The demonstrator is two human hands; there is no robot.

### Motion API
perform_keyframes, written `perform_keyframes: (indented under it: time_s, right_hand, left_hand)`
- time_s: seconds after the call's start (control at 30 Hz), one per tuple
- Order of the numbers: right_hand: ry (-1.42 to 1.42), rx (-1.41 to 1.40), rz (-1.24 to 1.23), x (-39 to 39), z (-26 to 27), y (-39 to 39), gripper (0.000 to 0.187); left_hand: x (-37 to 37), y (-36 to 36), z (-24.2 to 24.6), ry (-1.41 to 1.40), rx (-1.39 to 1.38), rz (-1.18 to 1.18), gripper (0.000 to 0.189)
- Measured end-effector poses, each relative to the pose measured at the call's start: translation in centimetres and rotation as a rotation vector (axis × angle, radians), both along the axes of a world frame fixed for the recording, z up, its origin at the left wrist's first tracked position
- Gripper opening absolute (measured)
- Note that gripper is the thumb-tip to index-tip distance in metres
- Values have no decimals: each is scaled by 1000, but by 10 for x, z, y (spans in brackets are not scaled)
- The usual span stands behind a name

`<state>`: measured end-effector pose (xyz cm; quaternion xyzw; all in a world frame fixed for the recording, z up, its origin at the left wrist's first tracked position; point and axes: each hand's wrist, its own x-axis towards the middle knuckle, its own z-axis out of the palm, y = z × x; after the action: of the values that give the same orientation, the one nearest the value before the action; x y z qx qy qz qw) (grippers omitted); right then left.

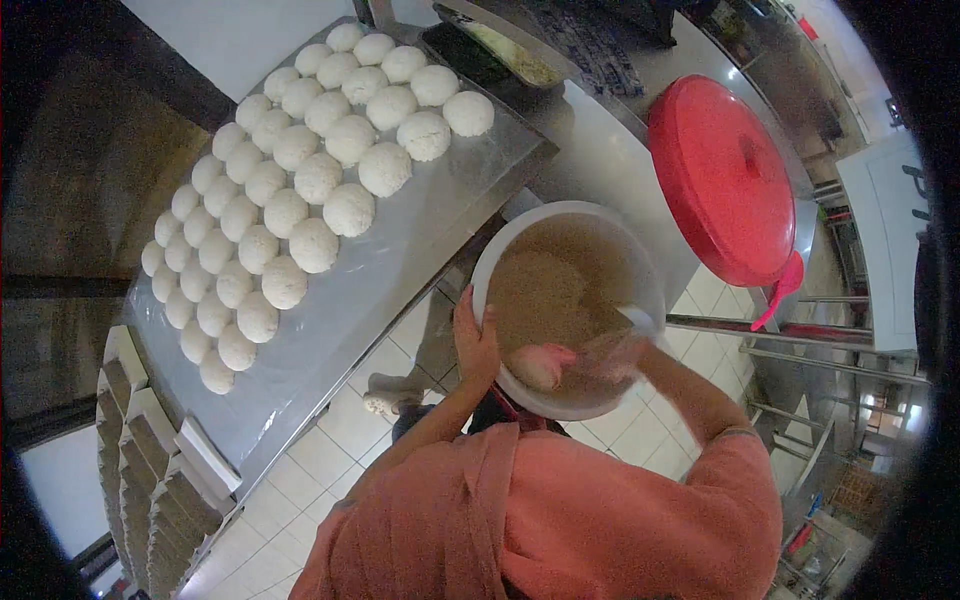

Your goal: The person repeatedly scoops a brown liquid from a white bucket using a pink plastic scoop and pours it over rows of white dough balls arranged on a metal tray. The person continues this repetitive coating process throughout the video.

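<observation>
A large round white tub (504, 225) with brown, coarse contents (544, 289) sits in front of my body. My left hand (476, 341) grips the tub's left rim, its thumb over the edge. Inside the tub, at the lower right, my right hand (611, 352) is blurred by motion. Beside it lies or moves a pink and whitish thing (551, 364), too blurred to name. A pale blade-like piece (637, 319) shows near the right wall; whether my right hand holds either thing is unclear.
Rows of white dough balls (296, 146) cover much of the steel table (345, 300) at left. A red lid (724, 180) lies on the steel counter (607, 150) at right. Stacked trays (139, 450) stand at lower left; a metal pan (517, 56) with pale food sits at the top.
</observation>
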<state>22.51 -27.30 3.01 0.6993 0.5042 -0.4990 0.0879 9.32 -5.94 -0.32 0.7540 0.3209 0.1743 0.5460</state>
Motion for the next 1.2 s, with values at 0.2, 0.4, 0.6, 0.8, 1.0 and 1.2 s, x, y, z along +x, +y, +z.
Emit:
perform_keyframes:
  time_s: [0.2, 0.4, 0.6, 0.8, 1.0, 1.2]
  right_hand:
    - [-176, 130, -70, -18, 13, 20, 38]
    - [-79, 325, -473, -51, -10, 33, 35]
    - [473, 226, -1586, -55, 20, 40, 32]
    - [691, 212, -1623, -46, 102, 83, 26]
    - [1054, 345, -1271, -100, 106, 252, 29]
    - [1157, 156, -825, -226, 121, 490, 31]
  left_hand:
    - [1, 1, -9, -105, -78, 61, 44]
    - [1, -4, -14, -138, -85, 63, 44]
    - [-31, 18, -28, -207, -40, 63, 44]
    - [-180, 125, -10, 6, 366, 396, 42]
    - [-343, 230, -23, 277, 611, 823, 43]
    - [-477, 296, -34, 563, 795, 527, 45]
